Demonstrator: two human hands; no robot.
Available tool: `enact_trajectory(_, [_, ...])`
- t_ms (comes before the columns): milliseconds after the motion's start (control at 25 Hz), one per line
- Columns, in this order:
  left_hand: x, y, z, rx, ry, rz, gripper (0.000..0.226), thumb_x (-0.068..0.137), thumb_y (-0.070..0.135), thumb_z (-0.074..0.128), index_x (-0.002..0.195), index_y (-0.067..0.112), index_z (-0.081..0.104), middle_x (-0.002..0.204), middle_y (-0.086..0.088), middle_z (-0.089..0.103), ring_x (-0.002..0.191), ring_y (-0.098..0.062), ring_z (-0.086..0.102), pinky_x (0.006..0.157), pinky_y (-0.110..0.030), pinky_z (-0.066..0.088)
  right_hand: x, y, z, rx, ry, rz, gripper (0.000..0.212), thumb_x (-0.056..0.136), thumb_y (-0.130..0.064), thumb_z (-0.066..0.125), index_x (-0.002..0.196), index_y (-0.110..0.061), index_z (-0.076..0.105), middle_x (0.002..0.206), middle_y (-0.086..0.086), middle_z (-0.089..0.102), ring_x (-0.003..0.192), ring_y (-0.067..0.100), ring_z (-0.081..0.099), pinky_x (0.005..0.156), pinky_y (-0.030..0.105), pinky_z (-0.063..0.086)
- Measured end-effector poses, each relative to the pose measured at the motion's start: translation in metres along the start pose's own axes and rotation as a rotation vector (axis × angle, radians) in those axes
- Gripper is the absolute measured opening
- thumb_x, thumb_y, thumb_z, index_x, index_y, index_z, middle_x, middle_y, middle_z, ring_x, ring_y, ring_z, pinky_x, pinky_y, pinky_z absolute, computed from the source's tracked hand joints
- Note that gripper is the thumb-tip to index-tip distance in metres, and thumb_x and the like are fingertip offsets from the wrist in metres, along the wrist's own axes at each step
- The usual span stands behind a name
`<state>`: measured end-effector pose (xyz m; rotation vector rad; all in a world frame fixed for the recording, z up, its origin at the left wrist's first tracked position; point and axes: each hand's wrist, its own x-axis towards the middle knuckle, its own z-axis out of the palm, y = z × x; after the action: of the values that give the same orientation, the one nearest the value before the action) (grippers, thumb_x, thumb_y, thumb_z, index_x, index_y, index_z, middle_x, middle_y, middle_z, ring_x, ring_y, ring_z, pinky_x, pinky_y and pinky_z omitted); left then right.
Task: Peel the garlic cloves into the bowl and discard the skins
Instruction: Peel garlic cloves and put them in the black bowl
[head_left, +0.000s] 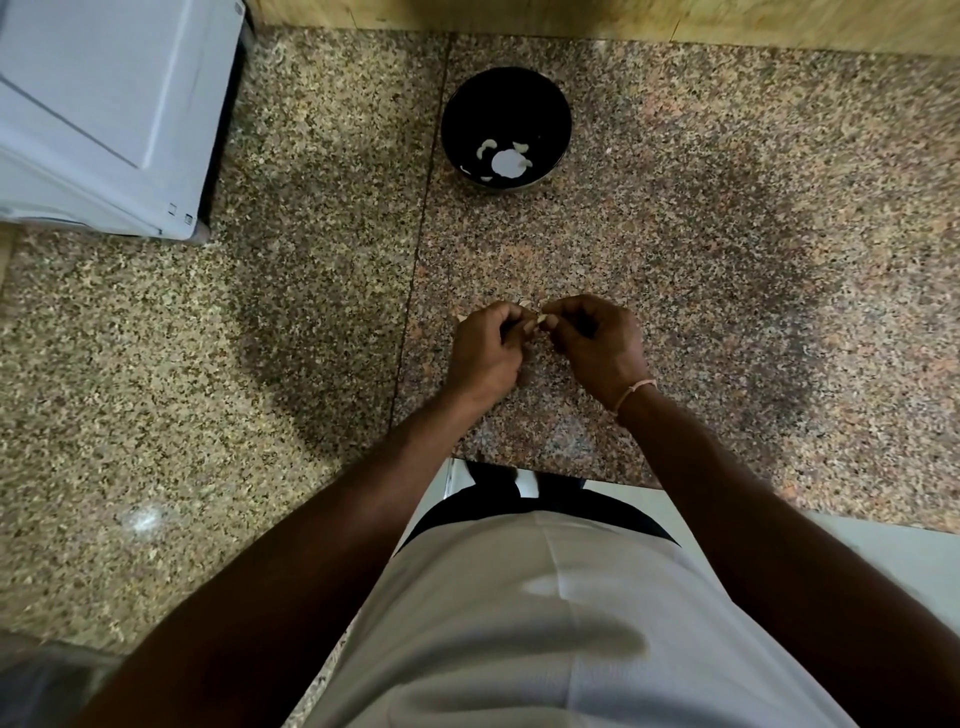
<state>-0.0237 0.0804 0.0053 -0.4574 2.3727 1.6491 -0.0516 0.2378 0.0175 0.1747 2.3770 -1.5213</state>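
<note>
While the round black bowl (506, 127) holds pale peeled pieces, left hand (485, 347) and right hand (597, 343), nearer than it, pinch one papery garlic clove (535, 319) over speckled granite (727, 260).

Polished speckled granite counter (727, 234) — glossy black bowl (506, 93) — matt white appliance (104, 104).

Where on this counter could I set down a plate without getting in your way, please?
Bare counter lies right of the bowl, and more between the white appliance and the bowl. It is crowded where the left hand and right hand work the garlic.
</note>
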Motion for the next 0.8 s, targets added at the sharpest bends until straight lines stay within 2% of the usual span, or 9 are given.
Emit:
enact_trajectory(120, [0.0009, 0.0009, -0.0007, 0.053, 0.014, 0.030, 0.010, 0.104, 0.013, 0.064, 0.101, 0.007, 0.072, 0.084, -0.004, 0.071, 0.065, -0.015, 0.069, 0.055, -0.040, 0.062, 0.0012, -0.0011, 0.0005, 0.033, -0.008, 0.024, 0.015, 0.096, -0.012, 0.070, 0.110, -0.012, 0.077, 0.092, 0.005, 0.078, 0.082, 0.030, 0.074, 0.077, 0.053, 0.062])
enact_trajectory(200, [0.0012, 0.0012, -0.0004, 0.089, 0.021, 0.039, 0.010, 0.103, 0.016, 0.066, 0.102, 0.008, 0.073, 0.086, 0.000, 0.072, 0.072, -0.018, 0.071, 0.061, -0.038, 0.062, 0.0009, -0.0016, 0.0006, 0.024, -0.008, 0.021, 0.017, 0.097, -0.013, 0.070, 0.112, -0.013, 0.077, 0.093, 0.003, 0.078, 0.082, 0.026, 0.075, 0.077, 0.049, 0.063])
enact_trajectory(360, [-0.0016, 0.0014, -0.0018, 0.134, 0.043, 0.078, 0.010, 0.100, 0.019, 0.069, 0.102, 0.010, 0.074, 0.088, 0.004, 0.073, 0.074, -0.011, 0.069, 0.063, -0.029, 0.057, -0.0016, -0.0005, 0.0006, 0.018, -0.036, 0.005, 0.024, 0.093, -0.017, 0.076, 0.117, -0.015, 0.077, 0.100, 0.001, 0.079, 0.085, 0.010, 0.075, 0.078, 0.032, 0.063])
enact_trajectory(520, [-0.0036, 0.0005, -0.0034, 0.147, 0.018, 0.103, 0.010, 0.099, 0.020, 0.070, 0.101, 0.010, 0.074, 0.088, 0.006, 0.072, 0.073, -0.004, 0.066, 0.062, -0.016, 0.050, -0.0041, 0.0007, 0.0032, 0.056, -0.047, 0.002, 0.028, 0.091, -0.014, 0.079, 0.118, -0.011, 0.076, 0.105, 0.005, 0.078, 0.095, 0.014, 0.076, 0.087, 0.035, 0.063])
enact_trajectory(640, [-0.0056, 0.0008, -0.0042, 0.165, 0.015, 0.113, 0.007, 0.099, 0.017, 0.070, 0.101, 0.011, 0.074, 0.088, 0.006, 0.071, 0.074, -0.003, 0.065, 0.064, -0.015, 0.049, -0.0058, 0.0010, 0.0045, -0.007, -0.036, -0.017, 0.026, 0.093, -0.014, 0.076, 0.119, -0.015, 0.076, 0.106, 0.003, 0.079, 0.091, 0.009, 0.075, 0.083, 0.030, 0.063])
enact_trajectory(800, [-0.0075, 0.0023, -0.0063, 0.136, 0.017, 0.098, 0.006, 0.099, 0.013, 0.069, 0.103, 0.012, 0.073, 0.089, 0.009, 0.070, 0.075, -0.001, 0.066, 0.067, -0.016, 0.054, -0.0060, 0.0014, 0.0047, -0.029, -0.029, -0.012, 0.025, 0.097, -0.008, 0.069, 0.120, -0.015, 0.076, 0.105, 0.001, 0.078, 0.082, 0.008, 0.074, 0.070, 0.017, 0.060])
